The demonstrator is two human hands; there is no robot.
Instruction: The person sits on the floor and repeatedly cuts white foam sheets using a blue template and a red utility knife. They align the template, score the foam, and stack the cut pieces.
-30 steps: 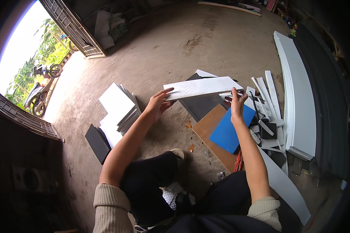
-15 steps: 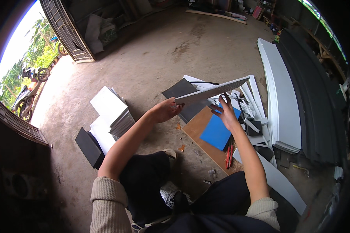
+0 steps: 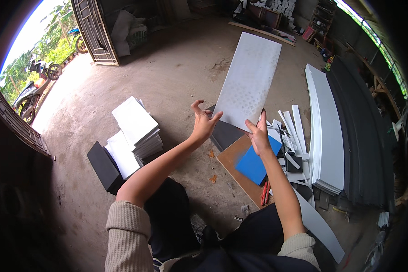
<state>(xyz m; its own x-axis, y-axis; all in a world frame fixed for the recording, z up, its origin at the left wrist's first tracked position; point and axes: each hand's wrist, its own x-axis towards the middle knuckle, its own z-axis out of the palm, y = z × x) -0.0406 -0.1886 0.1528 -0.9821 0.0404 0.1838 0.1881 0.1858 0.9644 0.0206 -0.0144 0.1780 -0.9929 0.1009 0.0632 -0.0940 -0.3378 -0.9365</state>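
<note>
A white rectangular foam-like board (image 3: 249, 77) with grey spots on its lower half is tilted up in front of me. My right hand (image 3: 259, 133) grips its lower right corner, thumb on the face and the other fingers partly behind. Beside the lower left edge is my left hand (image 3: 204, 121), its fingers apart and curled, with the thumb tip at the board's edge; whether it touches is hard to tell. Beneath the board lie a brown wooden board (image 3: 233, 156), a blue sheet (image 3: 257, 165) and a dark sheet (image 3: 226, 133).
To the left stand stacked white boards (image 3: 133, 120) and black blocks (image 3: 105, 165). Red-handled tools (image 3: 265, 192) lie by the brown board, with white offcuts (image 3: 299, 129) beyond. Long white sheets (image 3: 326, 131) and black sheets (image 3: 360, 136) line the right side.
The board has swung from nearly edge-on to upright, its spotted face now toward me. My left hand has let go and spread its fingers; my right hand has closed on the lower corner.
</note>
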